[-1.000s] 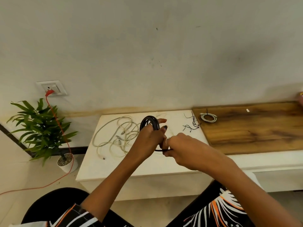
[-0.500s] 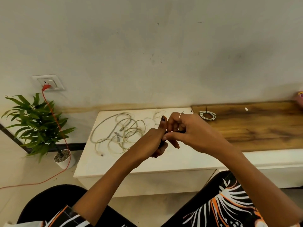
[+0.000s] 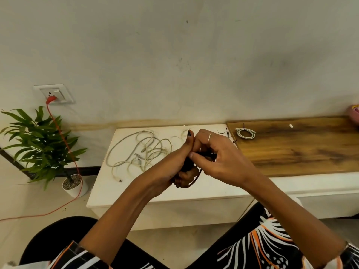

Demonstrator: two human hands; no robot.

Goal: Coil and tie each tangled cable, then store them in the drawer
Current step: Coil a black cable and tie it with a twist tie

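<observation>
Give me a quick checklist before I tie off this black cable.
1. Black cable gripped by left hand: ok.
2. Right hand pinching the cable: ok.
3. Coil neat: cannot tell, hands hide it.
4. Tie in hand: cannot tell.
5. Spare black ties on the table: ok.
6. Beige cables coiled: not ok, tangled.

Thin ring [image 3: 209, 137], black sleeves patterned orange and white [image 3: 272, 241]
</observation>
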